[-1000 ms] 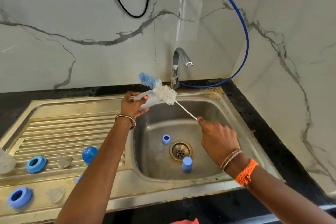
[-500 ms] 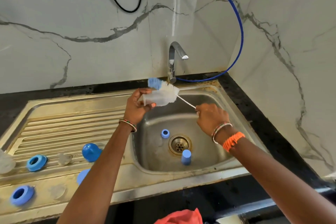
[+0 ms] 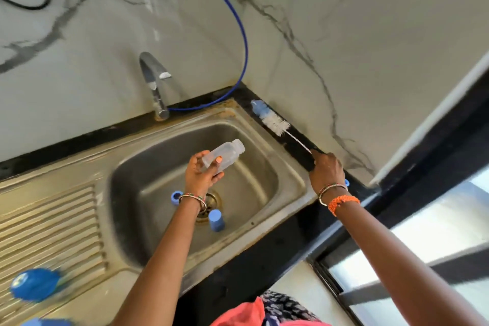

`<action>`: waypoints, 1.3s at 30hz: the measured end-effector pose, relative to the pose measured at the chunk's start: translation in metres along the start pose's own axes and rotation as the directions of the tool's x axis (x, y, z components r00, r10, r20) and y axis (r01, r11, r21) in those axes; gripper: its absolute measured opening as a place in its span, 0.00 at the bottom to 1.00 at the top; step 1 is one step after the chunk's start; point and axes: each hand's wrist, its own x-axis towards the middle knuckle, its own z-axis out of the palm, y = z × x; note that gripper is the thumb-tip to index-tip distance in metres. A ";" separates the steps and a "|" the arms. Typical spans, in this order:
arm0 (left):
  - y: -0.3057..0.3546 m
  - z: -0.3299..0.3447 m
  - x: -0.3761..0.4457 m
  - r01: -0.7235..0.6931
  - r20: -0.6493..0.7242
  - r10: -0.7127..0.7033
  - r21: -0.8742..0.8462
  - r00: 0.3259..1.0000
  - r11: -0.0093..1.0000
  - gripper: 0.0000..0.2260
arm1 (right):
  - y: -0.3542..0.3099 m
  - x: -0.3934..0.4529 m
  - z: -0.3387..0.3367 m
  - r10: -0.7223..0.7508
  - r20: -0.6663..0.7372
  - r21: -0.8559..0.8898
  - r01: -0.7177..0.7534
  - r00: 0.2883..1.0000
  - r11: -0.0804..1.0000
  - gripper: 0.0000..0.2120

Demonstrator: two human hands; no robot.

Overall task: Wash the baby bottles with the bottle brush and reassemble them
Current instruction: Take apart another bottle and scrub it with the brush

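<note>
My left hand (image 3: 202,174) grips a clear baby bottle (image 3: 225,155) over the steel sink (image 3: 267,140), its open neck tilted up to the right. My right hand (image 3: 326,169) holds the thin handle of the bottle brush (image 3: 274,122), which is out of the bottle and lies along the black counter strip right of the sink. The brush has white bristles and a blue tip. In the basin, a blue ring (image 3: 175,198) and a blue cap (image 3: 216,220) sit beside the drain (image 3: 211,200).
A chrome tap (image 3: 154,85) stands behind the basin with a blue hose (image 3: 242,34) looping up the marble wall. A blue dome cap (image 3: 34,283) lies on the ribbed drainboard (image 3: 47,233) at left. A window frame runs along the right.
The brush has been pulled out of the bottle and carried right onto the counter edge. The bottle has dropped lower over the basin. The camera has swung to the right.
</note>
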 end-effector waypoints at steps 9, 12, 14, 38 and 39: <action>-0.001 0.000 0.006 0.133 0.011 -0.133 -0.117 0.991 0.984 0.07 | -0.001 0.017 -0.003 0.216 0.142 -0.251 -0.176 0.966 0.952 0.13; 0.003 -0.010 0.005 0.181 0.012 -0.182 -0.173 0.983 0.968 0.06 | -0.023 0.015 -0.013 0.197 0.119 -0.308 -0.152 0.973 0.939 0.15; 0.007 -0.019 0.002 0.225 0.057 -0.218 -0.207 0.974 0.952 0.05 | -0.057 0.010 -0.013 -0.032 0.157 -0.068 0.043 0.987 0.997 0.17; -0.003 -0.162 -0.028 0.161 -0.425 -0.289 -0.312 0.857 0.936 0.10 | -0.208 -0.080 0.209 -0.783 0.621 0.172 0.973 0.015 0.155 0.27; -0.003 -0.160 -0.027 0.176 -0.425 -0.301 -0.309 0.854 0.935 0.10 | -0.207 -0.079 0.206 -0.800 0.600 0.189 0.966 0.028 0.176 0.29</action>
